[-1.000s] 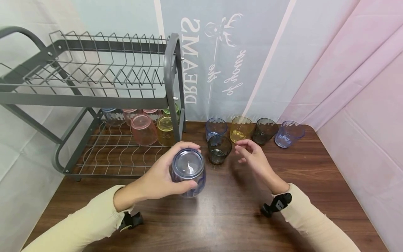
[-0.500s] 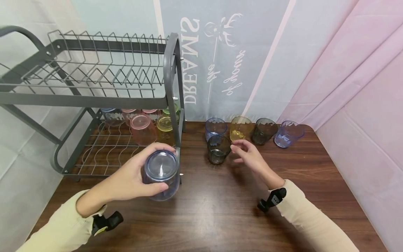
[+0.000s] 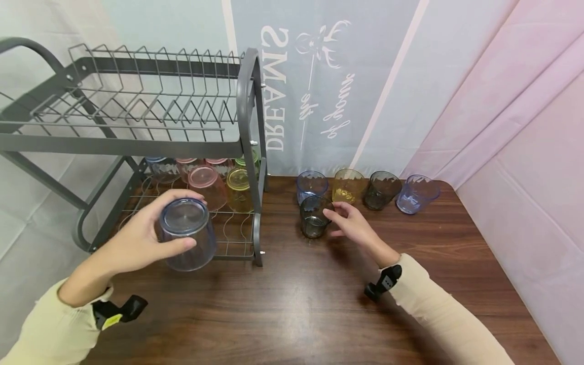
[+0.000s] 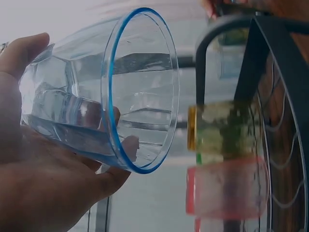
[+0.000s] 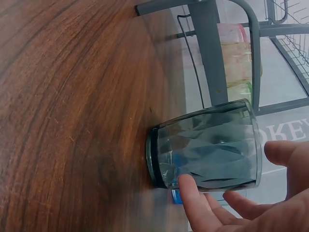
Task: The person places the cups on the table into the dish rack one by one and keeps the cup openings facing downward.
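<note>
My left hand (image 3: 132,241) grips a blue-tinted glass (image 3: 189,248) upside down, its base facing up, in front of the rack's lower shelf. In the left wrist view its blue rim (image 4: 112,96) points toward the rack, with fingers and thumb around the body. My right hand (image 3: 355,226) is at the right side of a dark grey glass (image 3: 313,225) that stands upright on the table. In the right wrist view, a fingertip (image 5: 186,183) overlaps the side of the grey glass (image 5: 207,145), while the thumb (image 5: 277,152) is just off its rim.
A two-tier grey dish rack (image 3: 182,148) stands at the left. Its lower shelf bears several upturned glasses, including a pink glass (image 3: 207,190) and a yellow glass (image 3: 239,195). Along the table's back edge are a blue glass (image 3: 312,182), yellow glass (image 3: 348,185), dark glass (image 3: 382,190) and another blue glass (image 3: 416,195).
My left hand has carried the upturned blue glass leftward, from the table's middle to the front of the rack. My right hand has moved left, up to the dark grey glass, which stays in place.
</note>
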### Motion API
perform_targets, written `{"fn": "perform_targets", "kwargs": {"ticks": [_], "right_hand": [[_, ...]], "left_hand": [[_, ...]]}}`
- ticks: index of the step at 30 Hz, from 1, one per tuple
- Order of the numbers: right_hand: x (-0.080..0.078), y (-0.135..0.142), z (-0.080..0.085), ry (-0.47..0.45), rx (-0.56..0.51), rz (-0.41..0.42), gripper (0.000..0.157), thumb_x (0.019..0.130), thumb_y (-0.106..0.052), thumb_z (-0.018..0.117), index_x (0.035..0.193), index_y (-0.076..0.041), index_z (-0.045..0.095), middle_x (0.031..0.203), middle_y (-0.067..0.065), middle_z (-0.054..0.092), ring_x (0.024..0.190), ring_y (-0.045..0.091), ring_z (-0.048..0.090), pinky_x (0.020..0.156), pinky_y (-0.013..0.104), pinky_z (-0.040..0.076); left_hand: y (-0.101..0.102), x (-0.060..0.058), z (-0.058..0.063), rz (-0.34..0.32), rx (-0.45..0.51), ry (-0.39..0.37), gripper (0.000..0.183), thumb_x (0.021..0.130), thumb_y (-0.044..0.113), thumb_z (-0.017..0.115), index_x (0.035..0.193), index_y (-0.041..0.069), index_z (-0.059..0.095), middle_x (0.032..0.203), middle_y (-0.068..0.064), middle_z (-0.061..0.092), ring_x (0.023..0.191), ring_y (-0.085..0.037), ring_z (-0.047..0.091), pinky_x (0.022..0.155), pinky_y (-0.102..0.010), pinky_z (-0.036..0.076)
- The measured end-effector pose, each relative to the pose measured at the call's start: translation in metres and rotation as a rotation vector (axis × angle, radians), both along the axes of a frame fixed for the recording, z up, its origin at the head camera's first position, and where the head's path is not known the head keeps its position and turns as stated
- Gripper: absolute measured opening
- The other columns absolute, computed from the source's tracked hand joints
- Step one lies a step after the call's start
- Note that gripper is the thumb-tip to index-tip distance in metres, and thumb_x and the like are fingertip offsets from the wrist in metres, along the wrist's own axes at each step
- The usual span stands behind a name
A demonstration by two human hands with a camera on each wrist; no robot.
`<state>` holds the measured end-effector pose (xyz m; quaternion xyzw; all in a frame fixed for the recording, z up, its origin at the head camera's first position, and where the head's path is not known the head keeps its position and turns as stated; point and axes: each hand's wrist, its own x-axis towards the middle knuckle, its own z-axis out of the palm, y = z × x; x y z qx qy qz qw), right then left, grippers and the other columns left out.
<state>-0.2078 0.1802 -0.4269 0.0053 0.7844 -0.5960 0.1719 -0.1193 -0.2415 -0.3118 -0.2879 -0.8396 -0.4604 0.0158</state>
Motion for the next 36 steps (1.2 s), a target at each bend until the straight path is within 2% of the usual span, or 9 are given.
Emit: {"fn": "perform_targets", "kwargs": {"ticks": [3,7,10,14,18,21,25,29,36], "right_hand": [[-0.002,-0.002,-0.002,-0.009,0.021,0.001,0.072,0.104,-0.032,0.059,0.157,0.005,0.026,0.154,0.031,0.034,0.126,0.045,0.055,0.089,0.047,0.058],[-0.004,-0.005,-0.006,-0.016,0.018,-0.006,0.074,0.104,-0.029,0.059,0.158,0.006,0.021,0.155,0.033,0.032,0.127,0.046,0.054,0.087,0.046,0.059],[-0.004,-0.006,-0.008,-0.018,0.008,-0.019,0.074,0.104,-0.027,0.059,0.158,0.006,0.021,0.157,0.032,0.029,0.131,0.045,0.051,0.087,0.046,0.059],[-0.005,-0.007,-0.009,-0.021,0.002,-0.033,0.074,0.104,-0.026,0.058,0.158,0.006,0.02,0.16,0.032,0.023,0.13,0.045,0.052,0.087,0.045,0.059],[-0.005,-0.009,-0.009,-0.029,0.005,-0.038,0.072,0.105,-0.024,0.056,0.159,0.005,0.018,0.162,0.031,0.02,0.129,0.045,0.053,0.088,0.046,0.059],[-0.006,-0.01,-0.009,-0.018,-0.002,-0.038,0.071,0.105,-0.02,0.054,0.159,0.007,0.017,0.161,0.031,0.021,0.133,0.045,0.049,0.088,0.046,0.058],[-0.007,-0.011,-0.011,0.006,-0.03,-0.028,0.062,0.104,-0.014,0.052,0.155,0.009,0.026,0.158,0.03,0.03,0.137,0.043,0.045,0.089,0.048,0.058],[-0.006,-0.012,-0.012,0.007,-0.048,-0.033,0.052,0.103,-0.009,0.049,0.152,0.006,0.037,0.156,0.025,0.036,0.137,0.041,0.046,0.092,0.05,0.056],[-0.005,-0.014,-0.011,0.001,-0.064,-0.03,0.054,0.101,-0.007,0.047,0.152,0.007,0.037,0.15,0.031,0.041,0.136,0.042,0.046,0.092,0.051,0.056]], "left_hand": [[-0.01,-0.007,-0.001,0.051,-0.02,0.025,0.071,0.081,-0.007,0.079,0.144,0.009,0.05,0.124,0.007,0.062,0.108,-0.005,0.063,0.081,-0.02,0.055],[-0.024,-0.018,-0.005,0.124,-0.027,0.021,0.069,0.083,-0.007,0.078,0.144,0.007,0.049,0.12,0.01,0.063,0.102,-0.002,0.063,0.075,-0.017,0.055],[-0.034,-0.027,-0.007,0.188,-0.046,-0.007,0.068,0.085,-0.004,0.077,0.145,0.008,0.047,0.118,0.001,0.061,0.096,0.0,0.064,0.068,-0.019,0.056],[-0.047,-0.038,-0.012,0.271,-0.063,-0.009,0.067,0.088,0.0,0.077,0.146,0.008,0.046,0.121,0.0,0.056,0.096,0.003,0.061,0.072,-0.013,0.052],[-0.056,-0.049,-0.017,0.328,-0.052,-0.015,0.066,0.091,0.003,0.075,0.149,0.009,0.044,0.124,0.006,0.052,0.094,0.004,0.06,0.07,-0.01,0.048],[-0.062,-0.057,-0.021,0.364,-0.047,-0.041,0.065,0.094,0.007,0.073,0.151,0.006,0.04,0.126,0.001,0.049,0.091,0.005,0.06,0.066,-0.012,0.05],[-0.068,-0.07,-0.026,0.402,-0.046,-0.079,0.067,0.098,0.013,0.07,0.153,0.0,0.033,0.132,-0.013,0.045,0.092,0.007,0.057,0.068,-0.011,0.051],[-0.07,-0.081,-0.03,0.455,-0.084,-0.094,0.073,0.099,0.024,0.069,0.154,-0.003,0.029,0.138,-0.026,0.041,0.095,0.008,0.051,0.069,-0.007,0.047],[-0.072,-0.099,-0.04,0.497,-0.132,-0.099,0.078,0.096,0.031,0.072,0.15,-0.008,0.031,0.135,-0.032,0.045,0.099,-0.001,0.049,0.071,-0.002,0.041]]}}
